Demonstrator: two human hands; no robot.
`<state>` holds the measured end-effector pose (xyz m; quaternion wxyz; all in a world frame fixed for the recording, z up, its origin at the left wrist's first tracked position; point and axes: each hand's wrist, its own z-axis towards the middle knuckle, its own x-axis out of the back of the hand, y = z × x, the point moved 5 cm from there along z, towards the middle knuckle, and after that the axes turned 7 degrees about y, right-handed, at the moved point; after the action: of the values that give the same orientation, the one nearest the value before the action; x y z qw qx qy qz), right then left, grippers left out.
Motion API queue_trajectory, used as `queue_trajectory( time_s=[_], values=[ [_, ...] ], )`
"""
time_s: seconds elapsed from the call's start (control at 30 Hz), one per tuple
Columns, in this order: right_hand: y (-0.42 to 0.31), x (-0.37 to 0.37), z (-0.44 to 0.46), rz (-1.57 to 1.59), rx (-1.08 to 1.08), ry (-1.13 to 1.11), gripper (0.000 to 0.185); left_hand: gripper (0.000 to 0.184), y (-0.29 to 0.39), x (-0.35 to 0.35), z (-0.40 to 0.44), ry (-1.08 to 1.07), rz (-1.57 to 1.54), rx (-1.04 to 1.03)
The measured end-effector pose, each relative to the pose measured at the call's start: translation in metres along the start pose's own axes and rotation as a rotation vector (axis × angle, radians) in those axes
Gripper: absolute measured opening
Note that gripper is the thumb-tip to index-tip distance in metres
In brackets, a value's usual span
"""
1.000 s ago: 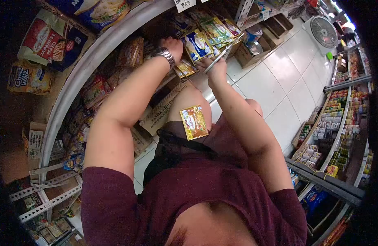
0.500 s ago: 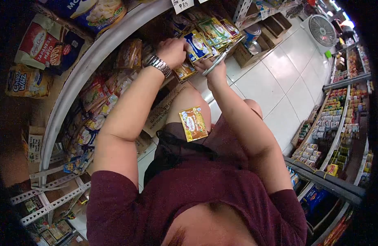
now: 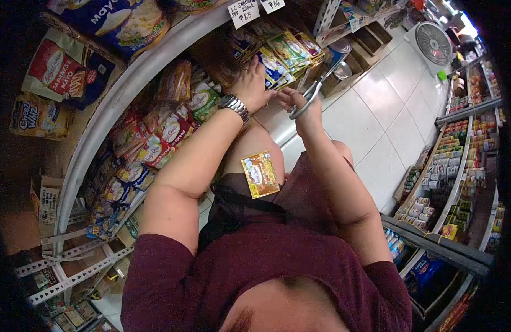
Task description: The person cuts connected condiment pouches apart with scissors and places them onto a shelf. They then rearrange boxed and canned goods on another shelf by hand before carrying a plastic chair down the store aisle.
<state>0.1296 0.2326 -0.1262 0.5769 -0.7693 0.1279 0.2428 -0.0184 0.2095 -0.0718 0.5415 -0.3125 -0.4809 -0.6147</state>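
- Sachets of thin, glossy film, flat and roughly rectangular, lie overlapped on the low shelf: a blue sachet (image 3: 271, 67) in front, a green sachet (image 3: 290, 48) behind it.
- Another, the gold-brown sachet (image 3: 262, 174), lies face up on my lap, its crimped foil catching light against the dark cloth of my shorts (image 3: 308, 180).
- My left hand (image 3: 249, 87), a linked metal watch (image 3: 234, 107) at its wrist, reaches over the blue sachet's near left side, fingers stretched forward; I cannot tell whether they grip anything.
- My right hand (image 3: 308, 115) holds scissors (image 3: 317, 88) by their smooth grey handles, the blades pointing away over the floor; its fingertips are near my left thumb, just below the blue sachet.
- The gold-brown sachet sits well apart from both hands, between my forearms.
- Left of my left wrist, plump plastic spread pouches (image 3: 175, 128) crowd the shelf; its pale metal edge (image 3: 145, 61) runs above them.
- Metal cans (image 3: 339, 47) stand beyond the scissors, beside glossy white floor tiles (image 3: 372, 116).
- My left fingers hide part of the blue sachet.
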Motion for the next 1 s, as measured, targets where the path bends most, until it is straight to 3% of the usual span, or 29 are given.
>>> queue_trajectory(
  time_s=[0.17, 0.37, 0.5, 0.63, 0.87, 0.9, 0.97, 1.0],
  values=[
    [-0.009, 0.022, -0.022, -0.004, -0.031, -0.032, 0.018, 0.076, 0.005, -0.007, 0.01, -0.214, 0.159, -0.049],
    [-0.008, 0.061, -0.039, -0.024, -0.055, 0.029, 0.013, 0.073, 0.002, -0.022, 0.012, -0.159, 0.077, -0.047],
    [0.003, 0.095, -0.04, -0.085, -0.03, 0.019, 0.017, 0.082, -0.005, -0.022, 0.004, -0.036, -0.029, -0.062],
    [0.014, 0.117, -0.03, -0.097, -0.059, 0.054, 0.018, 0.09, -0.004, -0.016, -0.005, -0.116, 0.029, -0.048],
    [0.027, 0.132, -0.014, -0.169, -0.085, 0.078, 0.018, 0.101, -0.008, -0.003, -0.008, 0.006, -0.033, -0.097],
    [0.025, 0.131, -0.016, -0.251, -0.133, 0.096, 0.017, 0.095, -0.005, 0.005, -0.013, 0.081, -0.069, -0.102],
    [0.024, 0.127, -0.02, -0.138, -0.069, 0.09, 0.013, 0.085, -0.001, 0.022, -0.029, 0.028, -0.153, -0.05],
    [0.02, 0.126, -0.021, -0.133, -0.074, 0.108, 0.012, 0.068, 0.002, 0.03, -0.042, 0.013, -0.167, -0.059]
  ],
)
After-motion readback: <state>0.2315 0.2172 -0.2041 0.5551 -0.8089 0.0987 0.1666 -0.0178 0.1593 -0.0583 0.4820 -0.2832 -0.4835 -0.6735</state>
